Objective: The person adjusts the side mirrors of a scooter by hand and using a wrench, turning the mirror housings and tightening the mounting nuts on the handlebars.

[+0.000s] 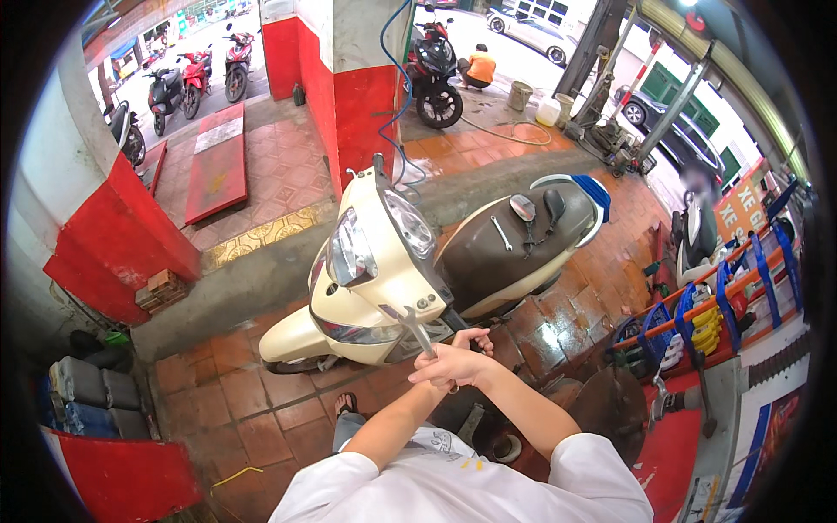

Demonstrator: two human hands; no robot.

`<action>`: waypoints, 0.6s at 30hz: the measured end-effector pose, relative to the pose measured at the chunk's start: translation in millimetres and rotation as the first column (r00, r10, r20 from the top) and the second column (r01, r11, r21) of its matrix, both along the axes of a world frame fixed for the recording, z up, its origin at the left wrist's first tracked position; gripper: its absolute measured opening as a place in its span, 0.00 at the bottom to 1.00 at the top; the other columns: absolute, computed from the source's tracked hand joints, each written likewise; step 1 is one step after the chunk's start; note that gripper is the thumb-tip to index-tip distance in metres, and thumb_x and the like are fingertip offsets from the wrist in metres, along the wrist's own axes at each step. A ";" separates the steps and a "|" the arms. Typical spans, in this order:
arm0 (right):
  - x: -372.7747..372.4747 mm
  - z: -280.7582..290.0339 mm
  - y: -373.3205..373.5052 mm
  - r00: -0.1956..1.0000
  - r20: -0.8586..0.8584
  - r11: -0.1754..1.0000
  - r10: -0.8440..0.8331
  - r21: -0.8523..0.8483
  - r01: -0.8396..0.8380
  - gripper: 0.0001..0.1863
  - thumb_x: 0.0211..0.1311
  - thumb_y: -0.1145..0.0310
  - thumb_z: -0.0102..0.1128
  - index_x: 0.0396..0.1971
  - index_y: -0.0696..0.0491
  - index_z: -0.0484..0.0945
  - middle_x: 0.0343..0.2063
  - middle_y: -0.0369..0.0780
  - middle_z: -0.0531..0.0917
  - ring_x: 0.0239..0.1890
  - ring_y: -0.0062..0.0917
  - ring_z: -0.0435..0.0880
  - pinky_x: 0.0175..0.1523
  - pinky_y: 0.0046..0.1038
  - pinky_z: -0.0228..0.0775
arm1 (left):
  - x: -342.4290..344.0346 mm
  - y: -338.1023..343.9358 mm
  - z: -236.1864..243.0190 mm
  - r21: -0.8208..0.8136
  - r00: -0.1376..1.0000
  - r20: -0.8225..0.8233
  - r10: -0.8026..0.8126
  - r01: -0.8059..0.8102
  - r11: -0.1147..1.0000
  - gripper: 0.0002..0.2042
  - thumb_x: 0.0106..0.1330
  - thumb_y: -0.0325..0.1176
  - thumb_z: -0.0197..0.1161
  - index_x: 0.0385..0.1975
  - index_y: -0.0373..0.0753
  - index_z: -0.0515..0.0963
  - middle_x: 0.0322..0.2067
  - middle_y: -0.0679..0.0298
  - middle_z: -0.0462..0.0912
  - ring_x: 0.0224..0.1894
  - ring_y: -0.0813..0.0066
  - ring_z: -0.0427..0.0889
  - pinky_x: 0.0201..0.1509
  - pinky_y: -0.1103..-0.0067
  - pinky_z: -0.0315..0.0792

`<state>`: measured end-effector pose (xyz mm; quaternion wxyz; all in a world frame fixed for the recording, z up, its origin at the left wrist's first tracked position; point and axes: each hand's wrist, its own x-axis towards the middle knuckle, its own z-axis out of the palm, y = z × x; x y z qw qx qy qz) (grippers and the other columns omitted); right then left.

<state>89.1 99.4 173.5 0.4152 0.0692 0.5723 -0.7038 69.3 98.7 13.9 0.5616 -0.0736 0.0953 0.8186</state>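
White sleeves, both hands together, left hand (446,366) gripping a shiny wrench (410,324), right hand (473,340) grip unclear, cream scooter (384,261).

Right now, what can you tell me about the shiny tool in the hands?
The wrench is a slim, silvery metal spanner with an open, forked end. It points up and to the left, its head lying over the cream front panel of the scooter. Both hands close around its lower end: the left hand wraps the shaft, the right hand sits just behind it.
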 end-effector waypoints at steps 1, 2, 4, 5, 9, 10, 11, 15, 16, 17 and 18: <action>4.7 -0.2 -2.0 0.999 -0.027 0.999 -0.020 0.030 0.020 0.25 0.63 0.62 0.68 0.18 0.43 0.56 0.12 0.23 0.56 0.10 0.08 0.51 0.18 0.19 0.35 | 10.6 2.2 4.8 -0.131 0.994 -0.012 0.106 -0.107 0.986 0.14 0.64 0.35 0.65 0.20 0.42 0.67 0.24 0.63 0.75 0.33 0.70 0.80 0.40 0.76 0.77; 10.3 -1.9 -0.8 0.997 -0.021 0.997 -0.075 0.002 0.075 0.25 0.64 0.63 0.67 0.19 0.43 0.56 0.12 0.23 0.55 0.11 0.08 0.51 0.18 0.20 0.35 | 13.5 1.1 7.9 -0.157 0.994 -0.025 0.107 -0.109 0.982 0.13 0.64 0.35 0.64 0.22 0.42 0.68 0.25 0.63 0.76 0.33 0.70 0.80 0.41 0.77 0.77; 14.0 -6.7 0.9 0.983 -0.027 0.982 -0.179 -0.073 0.177 0.25 0.65 0.64 0.66 0.19 0.43 0.55 0.12 0.23 0.54 0.11 0.08 0.50 0.18 0.20 0.35 | 10.8 -6.3 8.3 -0.187 0.993 -0.094 0.069 -0.086 0.979 0.10 0.65 0.34 0.63 0.26 0.41 0.70 0.27 0.63 0.77 0.34 0.71 0.80 0.42 0.77 0.77; 18.8 -12.8 0.7 0.972 -0.065 0.973 -0.225 -0.073 0.220 0.15 0.68 0.62 0.62 0.26 0.45 0.64 0.15 0.24 0.57 0.13 0.09 0.52 0.19 0.19 0.38 | 11.1 -13.7 7.3 -0.195 0.990 -0.135 0.034 -0.060 0.979 0.09 0.66 0.34 0.63 0.28 0.40 0.71 0.28 0.63 0.78 0.35 0.72 0.80 0.42 0.77 0.76; 38.7 -15.9 -11.0 0.810 -0.212 0.824 -0.547 0.034 0.565 0.16 0.76 0.56 0.47 0.50 0.52 0.70 0.21 0.28 0.63 0.16 0.10 0.55 0.19 0.17 0.42 | 5.5 -57.1 -11.8 -0.247 0.901 -0.409 -0.146 0.045 0.968 0.05 0.68 0.32 0.61 0.36 0.39 0.75 0.33 0.63 0.80 0.37 0.74 0.81 0.44 0.78 0.76; 44.3 -23.9 -9.5 0.766 -0.183 0.785 -0.617 -0.076 0.614 0.15 0.76 0.57 0.45 0.50 0.52 0.70 0.21 0.28 0.62 0.16 0.10 0.55 0.19 0.16 0.43 | 5.0 -72.3 -13.0 -0.270 0.850 -0.489 -0.194 0.064 0.961 0.06 0.68 0.32 0.61 0.38 0.38 0.76 0.34 0.63 0.81 0.38 0.75 0.81 0.45 0.78 0.76; 48.1 -33.7 -7.4 0.719 -0.145 0.732 -0.680 -0.184 0.656 0.14 0.77 0.59 0.44 0.50 0.52 0.70 0.20 0.28 0.62 0.16 0.10 0.55 0.19 0.16 0.44 | 0.9 -87.7 -13.3 -0.305 0.771 -0.589 -0.243 0.066 0.950 0.06 0.69 0.32 0.60 0.40 0.38 0.77 0.35 0.63 0.82 0.38 0.75 0.81 0.45 0.79 0.76; 57.9 -40.8 -23.2 0.581 -0.080 0.570 -0.810 -0.341 0.748 0.12 0.79 0.63 0.39 0.51 0.50 0.71 0.20 0.29 0.65 0.15 0.10 0.55 0.18 0.16 0.46 | -9.7 -133.3 64.6 -0.522 0.467 -0.770 -0.434 -0.069 0.850 0.07 0.70 0.29 0.56 0.38 0.37 0.80 0.32 0.72 0.81 0.36 0.84 0.76 0.40 0.82 0.72; 58.9 -43.7 -28.9 0.565 -0.089 0.558 -0.820 -0.343 0.756 0.12 0.79 0.64 0.39 0.51 0.50 0.70 0.20 0.29 0.66 0.15 0.10 0.55 0.18 0.16 0.47 | -16.3 -137.3 65.8 -0.475 0.399 -0.838 -0.373 -0.197 0.857 0.08 0.68 0.27 0.58 0.41 0.31 0.80 0.35 0.66 0.84 0.36 0.79 0.80 0.42 0.78 0.76; 57.4 -45.1 -34.3 0.562 -0.090 0.561 -0.822 -0.298 0.772 0.13 0.79 0.63 0.39 0.53 0.50 0.71 0.21 0.29 0.66 0.15 0.10 0.55 0.19 0.16 0.47 | -25.6 -145.3 68.5 -0.503 0.292 -0.859 -0.420 -0.332 0.798 0.09 0.68 0.28 0.58 0.43 0.31 0.80 0.34 0.64 0.85 0.36 0.77 0.82 0.42 0.78 0.76; 54.5 -46.6 -39.1 0.558 -0.097 0.560 -0.824 -0.290 0.776 0.13 0.79 0.62 0.40 0.53 0.50 0.72 0.21 0.29 0.66 0.15 0.10 0.56 0.18 0.16 0.48 | -34.7 -152.6 85.4 -0.504 0.189 -0.860 -0.475 -0.466 0.727 0.11 0.67 0.29 0.59 0.44 0.30 0.80 0.34 0.61 0.86 0.36 0.74 0.83 0.42 0.77 0.76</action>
